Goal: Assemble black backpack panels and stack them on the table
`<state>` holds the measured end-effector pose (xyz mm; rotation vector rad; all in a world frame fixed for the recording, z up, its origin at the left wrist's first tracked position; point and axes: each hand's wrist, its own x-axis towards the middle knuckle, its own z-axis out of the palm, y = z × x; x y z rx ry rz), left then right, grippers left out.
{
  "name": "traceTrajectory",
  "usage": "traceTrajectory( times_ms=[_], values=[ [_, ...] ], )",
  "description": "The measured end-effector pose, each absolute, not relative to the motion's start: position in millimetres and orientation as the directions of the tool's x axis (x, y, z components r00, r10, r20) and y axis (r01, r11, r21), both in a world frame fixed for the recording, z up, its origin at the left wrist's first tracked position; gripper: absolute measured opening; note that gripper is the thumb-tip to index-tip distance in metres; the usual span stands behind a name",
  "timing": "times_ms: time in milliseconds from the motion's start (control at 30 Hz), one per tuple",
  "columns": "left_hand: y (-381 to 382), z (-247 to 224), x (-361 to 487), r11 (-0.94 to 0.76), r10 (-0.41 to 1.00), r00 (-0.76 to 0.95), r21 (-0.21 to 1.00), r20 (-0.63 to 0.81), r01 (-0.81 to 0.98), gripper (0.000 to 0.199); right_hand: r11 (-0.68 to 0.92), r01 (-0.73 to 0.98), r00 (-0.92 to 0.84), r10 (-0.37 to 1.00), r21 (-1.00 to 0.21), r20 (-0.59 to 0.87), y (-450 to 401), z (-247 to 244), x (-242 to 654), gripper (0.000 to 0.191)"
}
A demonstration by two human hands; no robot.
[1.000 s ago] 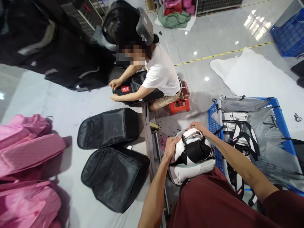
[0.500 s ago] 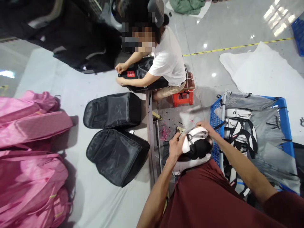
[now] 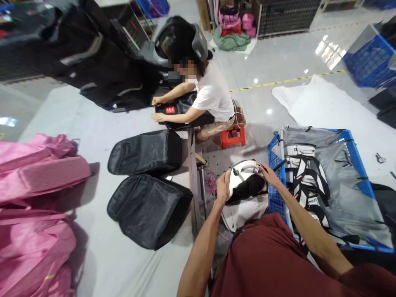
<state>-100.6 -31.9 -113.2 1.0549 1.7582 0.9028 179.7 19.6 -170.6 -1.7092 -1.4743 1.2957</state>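
1. Both my hands have shifted on the white-and-black backpack (image 3: 246,187) in my lap: left hand (image 3: 223,186) gripping its side, right hand (image 3: 268,174) closed near the handle, I think.
2. It could slide off toward the blue crate (image 3: 276,198) if either grip loosens.

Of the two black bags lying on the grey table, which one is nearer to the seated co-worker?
The upper black bag, next to the co-worker; the lower one lies nearer the camera.

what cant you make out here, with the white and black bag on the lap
Head view only:
- Lower part of the white and black bag: hidden behind the maroon-clad lap.
- Left hand fingertips: curled out of sight behind the bag.
- Right hand grip: too small to tell.
- Blue crate contents: partly under grey fabric.
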Motion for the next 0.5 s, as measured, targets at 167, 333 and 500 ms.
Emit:
traceTrajectory(
  times_ms=[167,333,500],
  values=[
    [-32.2,-105.4,-102.2,0.373,0.91,-0.26,0.912,-0.324,0.169,0.083,-0.384,0.442,0.209,0.923,-0.811,-0.323,-15.1,-158.4,172.5,0.072],
    [-36.9,-81.1,-160.8,0.379,0.884,-0.301,0.925,-0.358,0.014,0.076,-0.295,0.311,0.111,0.955,-0.903,-0.274,-19.8,-66.3,155.4,0.066],
    [-63.9,-100.1,-230.2,0.356,0.832,-0.446,0.934,-0.331,-0.03,0.044,-0.233,0.386,-0.13,0.944,-0.892,-0.303,-1.9,-43.5,111.5,0.08]
  ],
)
